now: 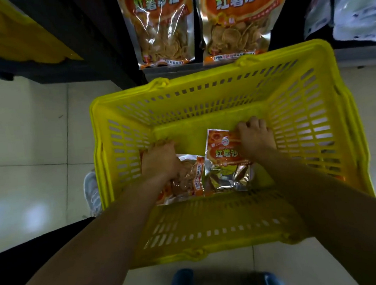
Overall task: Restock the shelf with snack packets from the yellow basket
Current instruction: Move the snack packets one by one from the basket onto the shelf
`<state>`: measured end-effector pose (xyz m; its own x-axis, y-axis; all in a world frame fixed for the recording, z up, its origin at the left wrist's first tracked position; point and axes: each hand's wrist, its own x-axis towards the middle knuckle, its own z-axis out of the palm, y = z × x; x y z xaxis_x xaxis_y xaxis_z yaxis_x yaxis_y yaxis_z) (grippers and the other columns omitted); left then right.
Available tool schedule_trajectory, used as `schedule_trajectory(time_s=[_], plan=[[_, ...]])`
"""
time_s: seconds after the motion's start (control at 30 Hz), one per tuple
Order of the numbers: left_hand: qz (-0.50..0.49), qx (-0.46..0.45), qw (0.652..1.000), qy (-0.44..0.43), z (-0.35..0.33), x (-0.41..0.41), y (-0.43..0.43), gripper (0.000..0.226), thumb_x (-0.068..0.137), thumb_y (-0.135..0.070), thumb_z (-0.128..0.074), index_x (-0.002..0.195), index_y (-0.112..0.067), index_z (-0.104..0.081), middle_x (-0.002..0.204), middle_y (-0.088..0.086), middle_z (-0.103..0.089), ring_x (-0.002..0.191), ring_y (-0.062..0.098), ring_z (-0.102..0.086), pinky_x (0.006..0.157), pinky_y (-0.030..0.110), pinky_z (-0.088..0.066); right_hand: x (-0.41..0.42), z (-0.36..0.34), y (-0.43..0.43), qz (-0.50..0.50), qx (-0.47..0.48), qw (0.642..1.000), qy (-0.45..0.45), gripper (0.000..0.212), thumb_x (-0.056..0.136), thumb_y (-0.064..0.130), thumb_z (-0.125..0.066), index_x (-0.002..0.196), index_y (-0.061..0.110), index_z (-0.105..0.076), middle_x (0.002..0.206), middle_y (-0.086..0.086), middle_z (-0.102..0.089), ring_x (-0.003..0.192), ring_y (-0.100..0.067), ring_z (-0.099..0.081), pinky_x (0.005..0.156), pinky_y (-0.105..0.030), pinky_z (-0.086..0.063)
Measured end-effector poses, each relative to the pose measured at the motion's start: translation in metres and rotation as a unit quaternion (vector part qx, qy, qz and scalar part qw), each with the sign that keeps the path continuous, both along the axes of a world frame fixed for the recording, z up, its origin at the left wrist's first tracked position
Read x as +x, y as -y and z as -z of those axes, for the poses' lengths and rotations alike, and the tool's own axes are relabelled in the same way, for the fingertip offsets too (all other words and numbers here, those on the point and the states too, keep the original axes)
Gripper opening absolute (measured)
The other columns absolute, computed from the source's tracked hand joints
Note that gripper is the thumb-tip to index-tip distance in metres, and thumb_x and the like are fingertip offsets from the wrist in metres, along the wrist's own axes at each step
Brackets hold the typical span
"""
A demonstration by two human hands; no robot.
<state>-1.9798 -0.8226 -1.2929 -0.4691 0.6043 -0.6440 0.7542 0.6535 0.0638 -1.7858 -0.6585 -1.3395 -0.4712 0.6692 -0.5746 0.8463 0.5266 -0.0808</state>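
Observation:
A yellow basket [201, 100] stands on the floor below me, against the shelf. Both my hands reach down into it. My left hand [159, 160] is closed over an orange snack packet [190, 182] lying at the basket's bottom left. My right hand [255, 137] grips the top right edge of a second orange and silver snack packet [222, 157] beside it. On the shelf [176, 68] above the basket stand two packets of the same kind, a left shelf packet [162, 27] and a right shelf packet [238, 19].
White and grey packets [349, 6] hang at the upper right. A yellow object [16, 32] sits at the upper left. A blue thing [216, 281] lies on the tiled floor near my feet; my white shoe [92, 190] shows left of the basket.

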Motion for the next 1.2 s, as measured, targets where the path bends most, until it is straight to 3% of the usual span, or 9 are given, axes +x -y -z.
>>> schedule_trajectory(time_s=[0.1, 0.2, 0.43, 0.63, 0.77, 0.83, 0.97, 1.07, 1.2], plan=[[0.006, -0.043, 0.999, -0.011, -0.002, -0.003, 0.000, 0.058, 0.085, -0.049, -0.069, 0.132, -0.018, -0.053, 0.129, 0.011, -0.063, 0.120, 0.034, -0.057, 0.093, 0.041, -0.047, 0.004, -0.008, -0.003, 0.010, -0.031, 0.999, -0.019, 0.049, 0.084, 0.041, -0.072, 0.121, 0.018, -0.048, 0.125, -0.012, -0.054, 0.118, -0.034, -0.052, 0.097, -0.047, -0.046], [0.019, -0.062, 0.998, -0.012, -0.009, -0.005, 0.002, 0.063, 0.080, -0.046, -0.075, 0.134, -0.023, -0.053, 0.129, 0.008, -0.064, 0.120, 0.032, -0.058, 0.095, 0.042, -0.044, 0.008, -0.017, -0.004, 0.026, -0.102, 0.993, -0.049, 0.034, 0.091, 0.040, -0.065, 0.116, 0.021, -0.052, 0.113, -0.011, -0.067, 0.103, -0.032, -0.065, 0.082, -0.039, -0.052], [0.065, -0.062, 0.994, -0.056, -0.047, -0.004, 0.014, 0.029, 0.091, -0.032, -0.062, 0.119, -0.026, -0.063, 0.121, 0.005, -0.068, 0.113, 0.027, -0.064, 0.092, 0.037, -0.047, 0.008, -0.073, -0.012, 0.016, -0.129, 0.988, -0.087, 0.027, 0.098, 0.026, -0.058, 0.122, 0.015, -0.065, 0.122, -0.013, -0.066, 0.107, -0.031, -0.063, 0.079, -0.032, -0.048], [0.029, -0.017, 0.999, 0.016, -0.092, 0.002, 0.026, 0.052, 0.091, -0.002, -0.056, 0.135, -0.030, -0.053, 0.135, 0.013, -0.059, 0.117, 0.031, -0.062, 0.086, 0.036, -0.051, 0.004, -0.132, -0.008, -0.007, -0.135, 0.986, -0.097, 0.027, 0.093, 0.029, -0.065, 0.118, 0.017, -0.068, 0.124, -0.011, -0.067, 0.109, -0.028, -0.064, 0.079, -0.028, -0.049], [-0.049, 0.056, 0.995, 0.062, -0.121, 0.010, 0.023, 0.020, 0.089, -0.015, -0.066, 0.101, -0.031, -0.066, 0.120, 0.007, -0.068, 0.102, 0.022, -0.067, 0.071, 0.025, -0.047, 0.003, -0.175, 0.005, -0.027, -0.129, 0.985, -0.113, 0.026, 0.091, 0.030, -0.065, 0.114, 0.020, -0.071, 0.120, -0.009, -0.070, 0.108, -0.028, -0.065, 0.084, -0.033, -0.053], [-0.067, 0.106, 0.990, 0.071, -0.146, 0.011, 0.018, 0.010, 0.090, -0.025, -0.067, 0.099, -0.029, -0.070, 0.114, 0.006, -0.071, 0.101, 0.022, -0.067, 0.073, 0.025, -0.047, 0.003, -0.201, 0.011, -0.046, -0.113, 0.985, -0.122, 0.021, 0.091, 0.035, -0.063, 0.107, 0.023, -0.072, 0.115, -0.010, -0.071, 0.108, -0.030, -0.064, 0.083, -0.034, -0.052], [-0.086, 0.204, 0.971, 0.086, -0.202, 0.012, 0.005, 0.011, 0.094, -0.027, -0.065, 0.097, -0.024, -0.076, 0.105, 0.002, -0.074, 0.094, 0.019, -0.066, 0.075, 0.024, -0.046, 0.002, -0.266, 0.024, -0.073, -0.072, 0.983, -0.155, 0.020, 0.092, 0.040, -0.057, 0.092, 0.022, -0.068, 0.101, -0.009, -0.070, 0.100, -0.032, -0.065, 0.076, -0.037, -0.051], [-0.120, 0.285, 0.945, 0.108, -0.245, 0.012, -0.003, 0.019, 0.093, -0.018, -0.068, 0.077, -0.028, -0.071, 0.090, -0.002, -0.074, 0.068, 0.006, -0.065, 0.058, 0.019, -0.049, 0.000, -0.322, 0.031, -0.088, -0.025, 0.980, -0.179, 0.024, 0.095, 0.043, -0.053, 0.093, 0.023, -0.066, 0.100, -0.009, -0.068, 0.097, -0.033, -0.062, 0.069, -0.035, -0.045], [-0.149, 0.393, 0.889, 0.181, -0.310, 0.016, -0.008, 0.007, 0.095, -0.014, -0.066, 0.096, -0.019, -0.071, 0.077, 0.003, -0.071, 0.061, 0.012, -0.063, 0.048, 0.018, -0.047, 0.001, -0.375, 0.041, -0.094, 0.014, 0.966, -0.240, 0.024, 0.092, 0.042, -0.057, 0.106, 0.026, -0.068, 0.109, -0.002, -0.071, 0.105, -0.031, -0.063, 0.078, -0.041, -0.054]])
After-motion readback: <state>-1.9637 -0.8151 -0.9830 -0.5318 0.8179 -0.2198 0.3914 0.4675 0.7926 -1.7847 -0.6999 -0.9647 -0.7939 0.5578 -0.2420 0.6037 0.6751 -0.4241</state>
